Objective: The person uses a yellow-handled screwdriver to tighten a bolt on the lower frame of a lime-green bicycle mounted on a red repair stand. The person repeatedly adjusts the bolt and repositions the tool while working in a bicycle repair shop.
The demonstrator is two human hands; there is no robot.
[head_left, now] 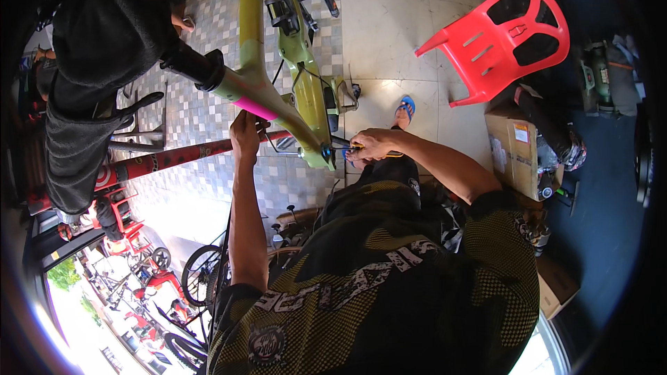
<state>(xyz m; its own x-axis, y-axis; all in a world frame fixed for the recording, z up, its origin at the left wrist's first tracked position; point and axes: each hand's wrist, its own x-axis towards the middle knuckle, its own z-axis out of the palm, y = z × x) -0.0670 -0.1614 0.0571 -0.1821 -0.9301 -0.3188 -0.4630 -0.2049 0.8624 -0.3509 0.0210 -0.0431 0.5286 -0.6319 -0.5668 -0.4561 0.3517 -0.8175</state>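
Note:
A yellow-green bicycle frame [264, 90] with a bright pink patch hangs in front of me, tilted. My left hand [245, 136] is at the underside of its tube by the pink patch, fingers closed; what they hold is too small to make out. Beside those fingers runs a thin black cable [279, 137]. My right hand [375, 144] is closed round a tool with an orange-and-black handle [357, 146], held at the lower end of the frame, near a dark round fitting [326, 152]. The tool's tip is hard to make out.
A dark cloth [104, 42] drapes over something at the left, and a red bar [167, 164] crosses below the frame. A red plastic chair [497, 42] and a cardboard box [513, 149] stand at the right. Several bicycles [201, 274] are at the lower left.

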